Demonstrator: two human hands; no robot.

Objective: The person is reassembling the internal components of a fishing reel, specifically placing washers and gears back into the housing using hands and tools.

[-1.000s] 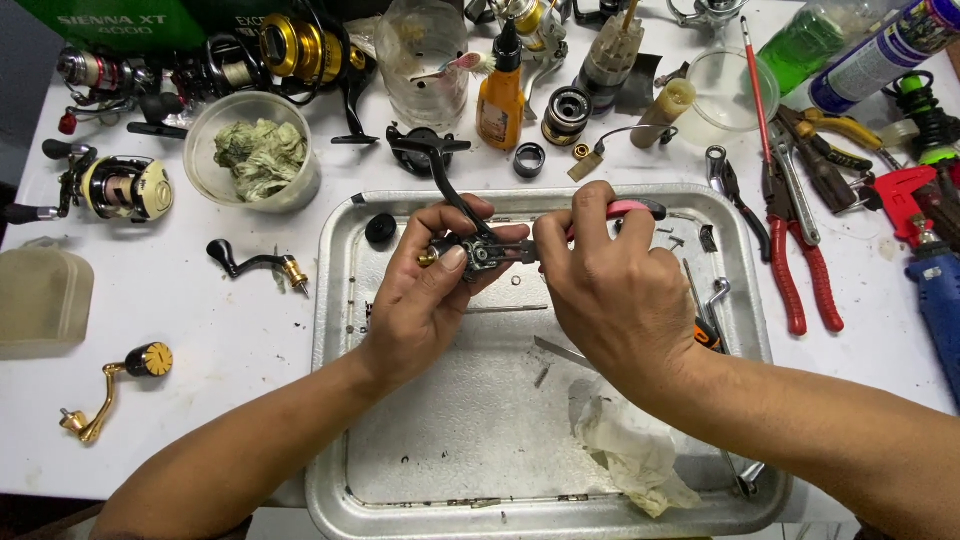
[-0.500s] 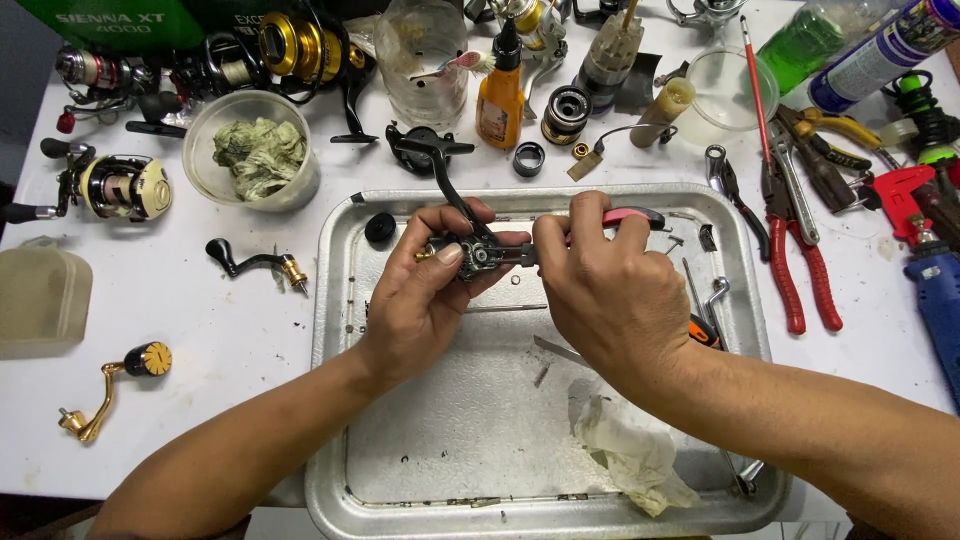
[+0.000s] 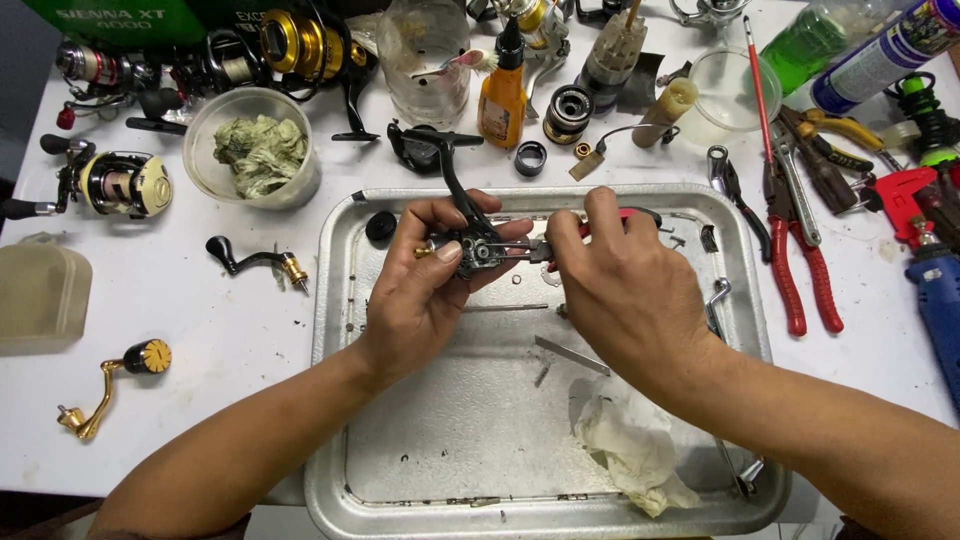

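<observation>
At the far left of the white work surface (image 3: 200,330) stands a cloudy translucent plastic tub (image 3: 40,295), and below it lies a gold crank handle with a black-and-yellow round knob (image 3: 115,385). Above these sits a cream-sided baitcasting reel (image 3: 115,185), and to its right a clear plastic cup stuffed with a grimy greenish rag (image 3: 255,150). A small black crank handle with a brass end (image 3: 255,262) lies just left of the shallow rectangular metal tray (image 3: 335,420).

Over the upper part of the tray, the left hand (image 3: 420,300) cradles the black spinning-reel body with its long stem pointing up and away (image 3: 470,240); its fingers are curled around the body from below, the thumb pressing on the near side. The right hand (image 3: 625,290) meets it from the right, fingers pinched narrowly on a slim tool with a red handle (image 3: 630,215) whose tip reaches the reel body. Both hands hover above the tray.

On the tray floor near the right wrist lies a crumpled white paper tissue (image 3: 630,450). Behind the tray stands an orange oil bottle with a black nozzle (image 3: 503,95). Right of the tray lie red-handled pliers (image 3: 800,270), and at the edge a blue power tool (image 3: 935,300).
</observation>
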